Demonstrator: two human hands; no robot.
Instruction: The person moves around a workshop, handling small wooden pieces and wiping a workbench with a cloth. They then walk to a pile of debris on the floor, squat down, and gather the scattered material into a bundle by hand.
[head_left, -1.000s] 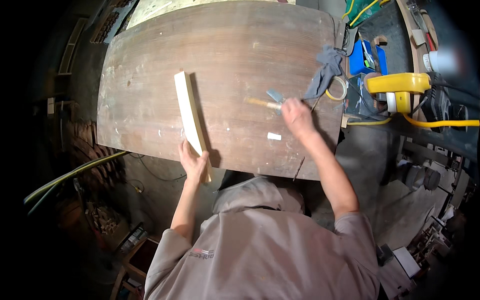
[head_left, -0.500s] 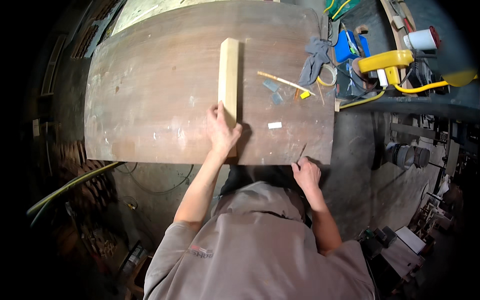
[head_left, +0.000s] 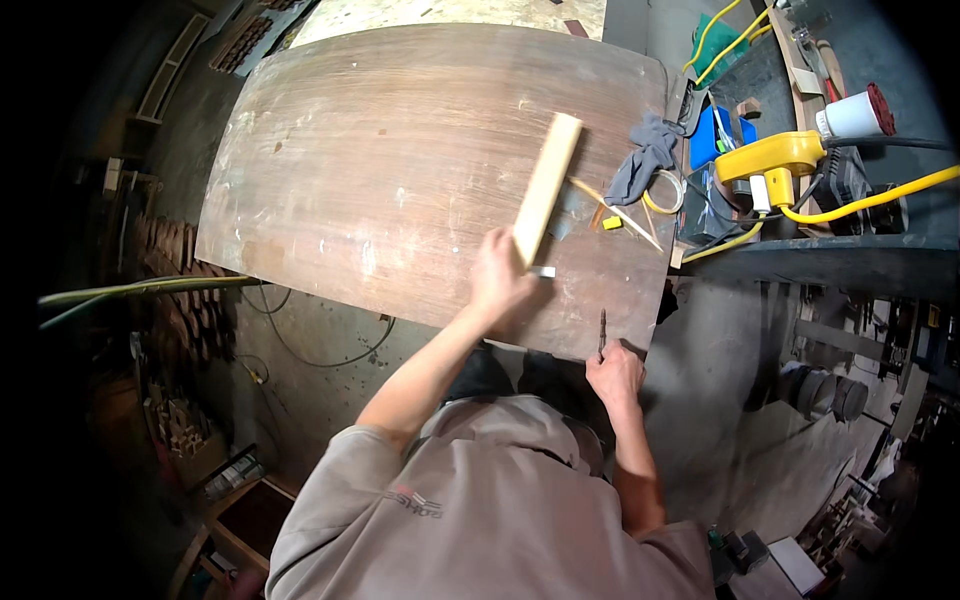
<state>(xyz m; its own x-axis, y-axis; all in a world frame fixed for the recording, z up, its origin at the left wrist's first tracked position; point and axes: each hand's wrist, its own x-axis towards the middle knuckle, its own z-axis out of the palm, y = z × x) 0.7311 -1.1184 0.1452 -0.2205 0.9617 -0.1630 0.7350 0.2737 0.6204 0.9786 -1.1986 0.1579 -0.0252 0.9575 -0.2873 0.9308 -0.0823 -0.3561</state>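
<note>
My left hand is closed around the near end of a long pale wooden block, which slants up and to the right over the brown worktable. At the table's near right edge, my right hand grips a thin dark brown stick-like tool pointing away from me. Its exact kind is too small to make out. A small white piece shows beside the left hand, partly covered. Right of the block lie a thin wooden stick and a small yellow piece.
Along the table's right side are a grey cloth and a tape roll. Beyond that edge, a shelf holds a blue container, a yellow power outlet block with cables, and a white tub. A hose runs at the left.
The wooden block has swung from nearly straight to a rightward slant and moved right with my left hand. My right hand still holds the thin tool. The view has shifted.
</note>
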